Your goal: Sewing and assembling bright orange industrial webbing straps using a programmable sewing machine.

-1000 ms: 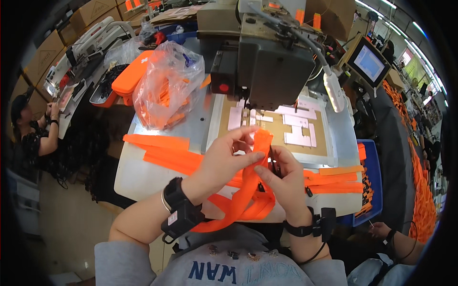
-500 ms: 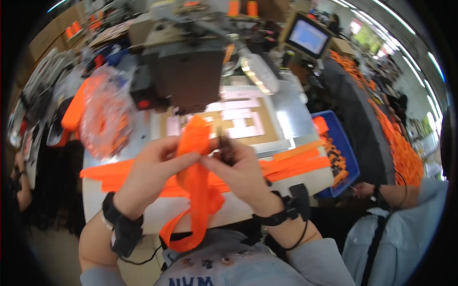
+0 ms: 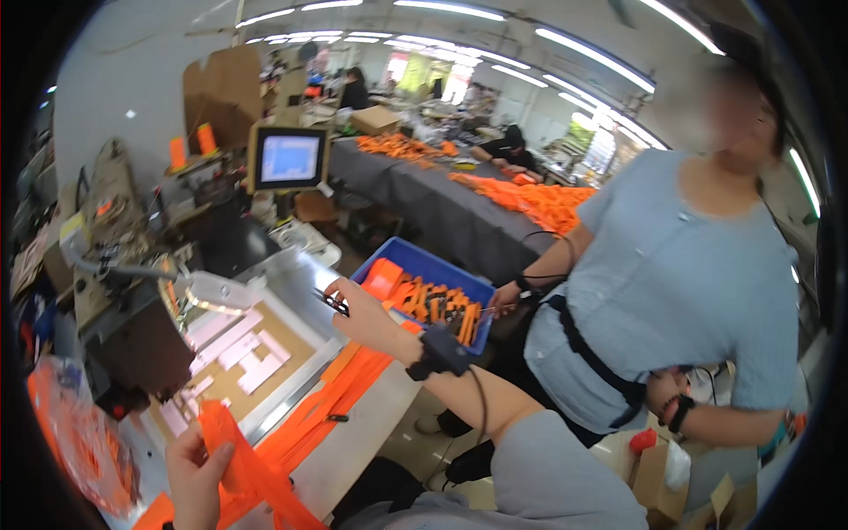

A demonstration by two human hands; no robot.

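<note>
At the lower left, my left hand (image 3: 196, 468) pinches a bright orange fabric strip (image 3: 231, 446) between thumb and fingers; its loose part hangs toward me. My right hand (image 3: 362, 316) is stretched out beyond the table's right side, closed on small dark thread snips (image 3: 333, 303). The snips' tips point away to the left. Just past this hand stands a blue bin (image 3: 484, 291) holding an orange piece and several orange-and-black strap pieces (image 3: 433, 302). More long orange strips (image 3: 331, 389) lie along the table's near edge, between my hands.
A sewing machine head (image 3: 141, 340) and lamp (image 3: 212, 294) overhang a board with pink templates (image 3: 256, 358). Behind is a screen (image 3: 290, 159). A co-worker in a light blue shirt (image 3: 671, 256) stands at right, one hand (image 3: 505, 299) at the bin. A plastic bag (image 3: 79, 433) sits at left.
My view has swung right, bringing the co-worker into sight. My hands, together on the strip before, are now apart: the right has moved out toward the bin with the snips, the left keeps the strip.
</note>
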